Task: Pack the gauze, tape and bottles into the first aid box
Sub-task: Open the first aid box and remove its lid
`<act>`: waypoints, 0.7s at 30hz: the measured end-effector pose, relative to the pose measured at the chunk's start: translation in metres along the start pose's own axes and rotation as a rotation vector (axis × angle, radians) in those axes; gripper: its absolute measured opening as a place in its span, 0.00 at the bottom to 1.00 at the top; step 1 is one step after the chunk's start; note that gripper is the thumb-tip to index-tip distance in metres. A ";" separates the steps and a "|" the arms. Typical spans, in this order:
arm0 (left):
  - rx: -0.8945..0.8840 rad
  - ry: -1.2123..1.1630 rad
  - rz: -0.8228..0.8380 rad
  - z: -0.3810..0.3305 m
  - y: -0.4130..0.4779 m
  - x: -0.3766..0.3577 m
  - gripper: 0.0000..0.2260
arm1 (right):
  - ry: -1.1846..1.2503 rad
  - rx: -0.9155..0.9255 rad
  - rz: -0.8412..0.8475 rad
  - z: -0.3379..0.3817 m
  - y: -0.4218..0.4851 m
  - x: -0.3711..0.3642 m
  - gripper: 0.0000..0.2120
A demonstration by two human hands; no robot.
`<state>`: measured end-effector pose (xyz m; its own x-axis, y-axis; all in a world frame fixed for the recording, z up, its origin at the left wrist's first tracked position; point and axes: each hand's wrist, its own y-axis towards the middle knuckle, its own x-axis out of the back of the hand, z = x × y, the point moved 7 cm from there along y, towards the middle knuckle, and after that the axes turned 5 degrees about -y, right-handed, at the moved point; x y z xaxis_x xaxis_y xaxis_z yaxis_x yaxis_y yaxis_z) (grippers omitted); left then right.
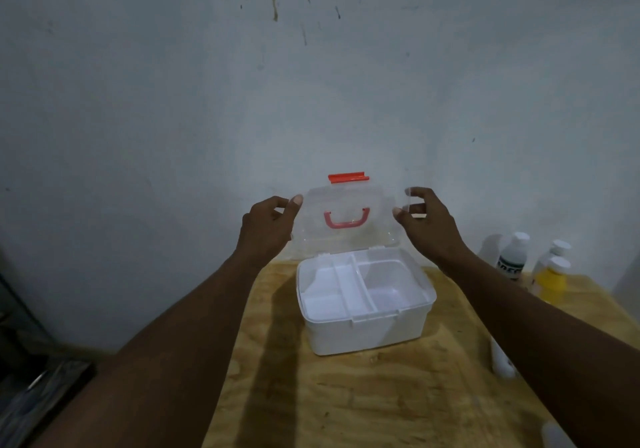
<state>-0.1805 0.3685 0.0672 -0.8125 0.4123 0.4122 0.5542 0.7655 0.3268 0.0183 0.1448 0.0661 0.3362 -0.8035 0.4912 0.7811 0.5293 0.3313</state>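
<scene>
While the clear lid (349, 219) stands upright between both hands: left hand (266, 227) pinching its left edge, right hand (427, 222) pinching its right edge. Just below the hands, white first aid box (367, 333) open on the wooden table (398, 402), tray compartments bare. Right of the right hand, white bottle (514, 255) and yellow bottle (552, 279) standing close together. Orange latch (348, 177) above the hands.

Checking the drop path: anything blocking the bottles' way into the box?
Nothing visible does. The lid is raised upright, held at its sides by the left hand and right hand. The box shows empty compartments. The bottles stand to its right.
</scene>
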 end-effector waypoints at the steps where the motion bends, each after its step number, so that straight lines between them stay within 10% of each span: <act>1: 0.023 -0.023 -0.005 0.003 -0.002 -0.001 0.22 | -0.006 -0.001 -0.011 -0.004 -0.001 0.000 0.19; 9: 0.189 -0.120 0.071 0.043 -0.033 -0.030 0.20 | 0.013 0.031 -0.110 -0.022 -0.011 0.001 0.05; 21: 0.247 -0.134 0.104 0.048 -0.049 -0.029 0.21 | -0.059 -0.036 -0.084 -0.032 -0.025 0.008 0.13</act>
<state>-0.1931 0.3426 -0.0018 -0.7794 0.5437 0.3113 0.5884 0.8059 0.0654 0.0188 0.1167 0.0356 0.2377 -0.8270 0.5095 0.8239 0.4495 0.3452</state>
